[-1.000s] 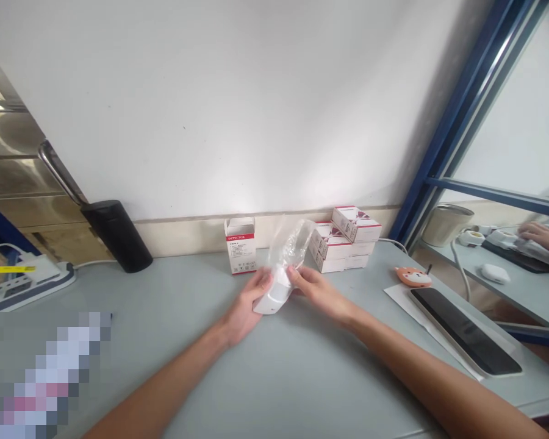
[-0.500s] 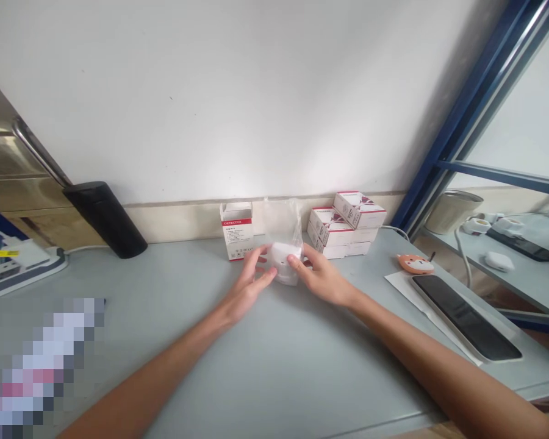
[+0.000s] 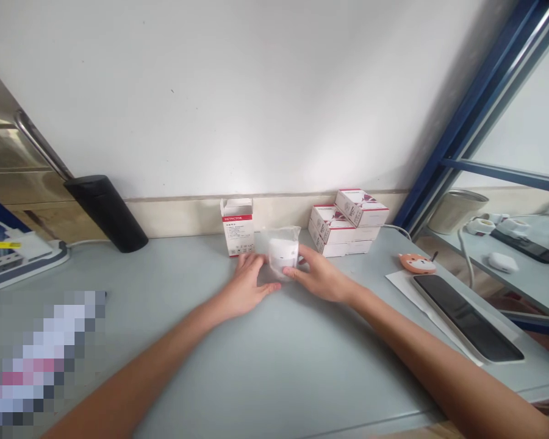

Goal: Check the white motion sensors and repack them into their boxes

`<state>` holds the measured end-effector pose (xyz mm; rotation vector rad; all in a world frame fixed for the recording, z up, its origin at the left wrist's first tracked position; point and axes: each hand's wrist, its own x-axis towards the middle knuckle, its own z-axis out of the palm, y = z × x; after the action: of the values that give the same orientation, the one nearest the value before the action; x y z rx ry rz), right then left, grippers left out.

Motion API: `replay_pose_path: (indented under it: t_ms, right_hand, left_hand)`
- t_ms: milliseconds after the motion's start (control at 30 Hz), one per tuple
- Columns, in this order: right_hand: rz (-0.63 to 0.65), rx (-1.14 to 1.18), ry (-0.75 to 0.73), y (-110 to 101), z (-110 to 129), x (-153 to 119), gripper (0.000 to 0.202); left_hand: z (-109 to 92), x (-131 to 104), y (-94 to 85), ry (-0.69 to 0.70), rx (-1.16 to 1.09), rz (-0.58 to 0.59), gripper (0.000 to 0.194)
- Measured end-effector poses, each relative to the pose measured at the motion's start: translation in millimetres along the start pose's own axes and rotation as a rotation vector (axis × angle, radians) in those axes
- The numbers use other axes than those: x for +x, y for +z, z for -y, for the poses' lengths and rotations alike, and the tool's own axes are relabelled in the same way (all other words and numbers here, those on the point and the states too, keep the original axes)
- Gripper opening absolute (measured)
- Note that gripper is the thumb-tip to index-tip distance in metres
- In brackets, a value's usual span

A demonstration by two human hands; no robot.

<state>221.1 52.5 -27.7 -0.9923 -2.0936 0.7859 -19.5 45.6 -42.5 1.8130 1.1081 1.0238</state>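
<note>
A white detector [image 3: 282,256] in a clear plastic bag [image 3: 281,234] is at the middle of the grey table [image 3: 265,366]. My right hand [image 3: 322,272] grips its right side, thumb across the front and fingers behind. On the other side, my left hand [image 3: 249,283] rests low with thumb and fingers apart, close beside the bag; nothing shows in its grasp. Behind that hand stands an upright white and red box [image 3: 238,235] marked DETECTOR, its top flap raised.
Several white and red boxes [image 3: 348,227] are stacked at the back right. Farther right lie a phone [image 3: 469,317], a white paper [image 3: 421,305] and an orange animal-shaped item [image 3: 417,263]. A black cylinder [image 3: 107,213] leans back left, near a power strip [image 3: 22,262]. A mirror [image 3: 516,231] stands right.
My left hand has let go of the bagged detector and moved slightly down and left, its fingers opening. The bag's top has sunk down over the detector, which my right hand still holds.
</note>
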Motion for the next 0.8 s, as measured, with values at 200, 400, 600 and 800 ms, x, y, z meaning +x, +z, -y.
replay_pose_path:
  t_ms: [200,400,600,800]
  right_hand:
    - [0.070,-0.216,-0.026,9,-5,-3,0.020]
    - [0.092,-0.244,-0.016,12,-2,-5,0.028]
    - [0.039,-0.192,-0.063,8,-3,-3,0.037]
    - [0.118,-0.214,-0.026,9,-7,-5,0.032]
  left_hand:
    - [-5,5,0.4,-0.001,-0.100,0.061,0.055]
    - [-3,6,4.5,0.019,-0.070,-0.023,0.052]
    - [-13,4,6.2,0.111,-0.074,-0.080,0.049]
    - [-5,5,9.4,-0.044,-0.110,-0.011,0.056]
